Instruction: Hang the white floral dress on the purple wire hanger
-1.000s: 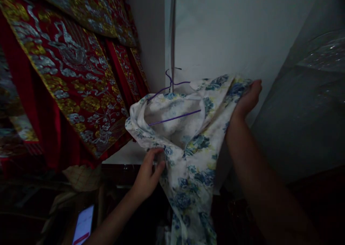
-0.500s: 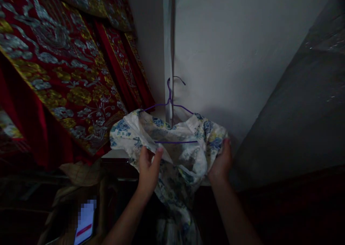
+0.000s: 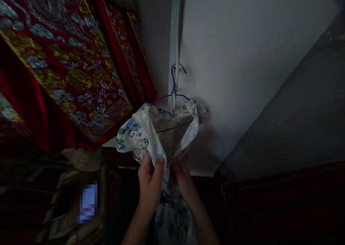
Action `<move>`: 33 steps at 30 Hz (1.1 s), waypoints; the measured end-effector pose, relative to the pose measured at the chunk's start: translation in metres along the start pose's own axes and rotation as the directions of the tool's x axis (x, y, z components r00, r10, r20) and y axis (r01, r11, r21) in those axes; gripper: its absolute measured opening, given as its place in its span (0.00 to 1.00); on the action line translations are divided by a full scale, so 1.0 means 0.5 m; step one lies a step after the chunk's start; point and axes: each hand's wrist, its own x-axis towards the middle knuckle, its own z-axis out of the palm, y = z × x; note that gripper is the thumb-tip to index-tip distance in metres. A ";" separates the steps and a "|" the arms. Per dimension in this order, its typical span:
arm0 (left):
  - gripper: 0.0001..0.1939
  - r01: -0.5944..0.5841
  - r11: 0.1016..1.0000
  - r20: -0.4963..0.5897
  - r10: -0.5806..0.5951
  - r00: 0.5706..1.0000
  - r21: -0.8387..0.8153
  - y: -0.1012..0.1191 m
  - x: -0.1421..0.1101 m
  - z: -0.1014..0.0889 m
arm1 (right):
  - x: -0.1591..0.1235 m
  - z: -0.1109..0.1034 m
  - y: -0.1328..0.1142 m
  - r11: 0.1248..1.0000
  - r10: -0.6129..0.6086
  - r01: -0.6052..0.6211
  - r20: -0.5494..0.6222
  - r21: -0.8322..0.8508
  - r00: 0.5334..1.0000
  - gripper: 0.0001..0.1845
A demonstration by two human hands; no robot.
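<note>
A white shirt with blue and yellow flowers (image 3: 132,130) hangs on a purple wire hanger (image 3: 174,91), its front neckline open. The hanger's hook is at a pale vertical strip (image 3: 175,32) against the wall. My left hand (image 3: 151,175) pinches the left front edge of the shirt between thumb and fingers. Close beside it, my right hand (image 3: 182,173) has its fingers closed at the right front edge, low on the opening. The lower part of the shirt drops down between my forearms into shadow.
Red cloth embroidered in gold and silver (image 3: 78,65) hangs at the left. Below it, a lit phone (image 3: 88,203), blurred out, lies on a wooden seat or stand (image 3: 101,198). A grey wall (image 3: 229,58) stands behind the shirt. Dark red furniture (image 3: 283,202) is at lower right.
My right hand has left the right sleeve and come inward to the front edge beside my left hand. The right shoulder now sits further in, and the neckline is drawn into a narrow V.
</note>
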 end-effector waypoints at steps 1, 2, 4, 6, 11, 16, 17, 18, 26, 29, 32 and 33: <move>0.12 -0.003 1.000 0.024 0.002 1.000 0.020 0.004 -0.006 -0.003 | -0.001 0.003 -0.007 1.000 -0.003 0.003 0.034 -0.014 0.999 0.31; 0.12 -0.004 0.999 0.072 0.001 0.997 0.047 0.005 -0.012 -0.008 | -0.006 0.004 -0.010 1.000 0.011 -0.010 0.080 -0.023 0.997 0.30; 0.13 -0.011 0.993 0.192 -0.012 0.981 0.116 -0.006 -0.026 -0.020 | -0.029 0.006 -0.002 0.996 0.081 -0.076 0.132 -0.040 0.988 0.30; 0.16 -0.020 0.984 0.255 -0.026 0.967 0.177 -0.036 -0.045 -0.038 | -0.058 0.006 0.017 0.986 0.161 -0.158 0.082 -0.047 0.984 0.29; 0.19 0.045 0.979 0.157 -0.077 0.985 0.200 -0.150 -0.106 -0.085 | -0.093 -0.006 0.044 0.953 0.266 -0.263 -0.004 -0.149 0.964 0.20; 0.25 -0.047 0.944 0.314 -0.062 0.947 0.326 -0.197 -0.115 -0.110 | -0.082 -0.029 0.033 0.939 0.260 -0.234 0.075 -0.251 0.963 0.13; 0.26 -0.064 0.939 0.348 -0.062 0.936 0.339 -0.194 -0.111 -0.110 | -0.081 -0.032 0.033 0.937 0.256 -0.230 0.071 -0.261 0.964 0.13; 0.26 -0.075 0.936 0.375 -0.063 0.925 0.343 -0.188 -0.107 -0.108 | -0.081 -0.033 0.034 0.935 0.259 -0.233 0.065 -0.267 0.964 0.14; 0.12 0.069 0.944 0.182 -0.133 0.974 0.324 -0.152 -0.110 -0.066 | -0.086 -0.012 0.029 0.987 0.137 -0.124 0.140 -0.099 0.981 0.32; 0.12 0.067 0.938 0.145 -0.122 0.982 0.340 -0.146 -0.111 -0.064 | -0.089 -0.007 0.028 0.986 0.160 -0.164 0.161 0.013 0.974 0.34; 0.14 0.009 0.933 0.189 -0.082 0.979 0.359 -0.136 -0.108 -0.069 | -0.097 -0.011 0.026 0.970 0.225 -0.239 0.204 0.044 0.953 0.32; 0.15 -0.009 0.933 0.208 -0.071 0.976 0.360 -0.133 -0.107 -0.070 | -0.098 -0.014 0.023 0.964 0.253 -0.265 0.214 0.028 0.944 0.30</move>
